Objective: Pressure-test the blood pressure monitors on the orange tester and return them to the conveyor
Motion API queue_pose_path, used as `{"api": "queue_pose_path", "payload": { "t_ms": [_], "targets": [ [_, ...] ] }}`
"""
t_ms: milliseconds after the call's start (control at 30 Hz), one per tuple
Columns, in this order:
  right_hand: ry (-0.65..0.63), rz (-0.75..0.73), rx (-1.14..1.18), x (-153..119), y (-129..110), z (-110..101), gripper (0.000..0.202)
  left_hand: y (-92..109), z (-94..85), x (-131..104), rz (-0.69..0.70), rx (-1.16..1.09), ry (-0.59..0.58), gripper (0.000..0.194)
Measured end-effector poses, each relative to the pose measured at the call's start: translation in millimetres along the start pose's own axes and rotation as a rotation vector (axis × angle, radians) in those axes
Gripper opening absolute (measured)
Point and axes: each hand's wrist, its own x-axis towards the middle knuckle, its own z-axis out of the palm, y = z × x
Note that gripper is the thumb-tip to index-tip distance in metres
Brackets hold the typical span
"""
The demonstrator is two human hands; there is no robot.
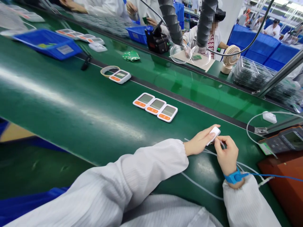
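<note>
White device (214,134) is up in the hands at the near right part of a green bench (71,123), whose left and right ends are cut off. Near right, an orange-brown box (284,186) is cut off too. Two grey ducts (206,23) hang on the far side, hiding parts of a co-worker (211,41). Far right, stacked clear trays (251,71) run behind a slanting metal post (279,75). Far left lies a blue tray (47,34), its yellow-green contents hard to make out. At the right, a dark tester (280,142) is partly out of view, its screen unreadable.

The left hand (200,140) has its fingers closed around the device, covering part of it. The right hand (227,154), a blue strap (234,177) about its wrist, brings thumb and forefinger together at the device's right edge; whether they grip it or the pale cable (222,144) there, I cannot tell. Left of the hands, three orange-and-white units (155,106) lie in a touching row; farther left, a single unit (120,76) partly hides a tan ring (102,72).
</note>
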Motion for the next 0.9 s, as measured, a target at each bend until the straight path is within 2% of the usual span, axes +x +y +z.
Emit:
{"api": "queue_pose_path", "payload": {
  "t_ms": [200, 300, 400, 533, 600, 700, 767, 867, 900],
  "targets": [
    [-0.016, 0.0, -0.03, 0.2, -1.7, -1.8, 0.016, 2.6, -1.0, -0.1, 0.062, 0.127, 0.016, 0.064],
    [-0.02, -0.023, -0.049, 0.8, 0.0, -1.7, 0.016, 1.7, -3.0, 0.6, 0.06, 0.108, 0.026, 0.06],
    [-0.035, -0.029, -0.067, 0.9, 4.0, -1.8, 0.019, 0.2, -3.8, 1.2, 0.023, 0.01, 0.045, 0.055],
    [-0.048, -0.024, -0.113, -0.9, 7.8, -3.9, 0.027, -4.6, 0.5, 5.3, -0.095, -0.152, 0.099, 0.056],
    [-0.005, -0.065, -0.178, -3.6, 7.6, -5.7, 0.033, -9.3, 2.8, 9.6, -0.151, -0.307, 0.15, 0.062],
    [0.088, -0.098, -0.265, -9.9, 7.2, -8.8, 0.045, -14.8, 2.3, 14.9, -0.172, -0.431, 0.298, 0.085],
    [0.006, 0.025, -0.27, -13.4, 9.6, -10.0, 0.058, -14.9, 0.1, 14.6, -0.146, -0.403, 0.329, 0.094],
    [-0.267, 0.289, -0.291, -13.7, 17.6, -9.0, 0.084, -10.9, -2.0, 9.5, -0.158, -0.162, 0.288, 0.109],
    [-0.344, 0.368, -0.304, -12.6, 20.7, -7.9, 0.087, -9.8, -2.2, 8.1, -0.177, -0.08, 0.266, 0.111]
  ]
}}
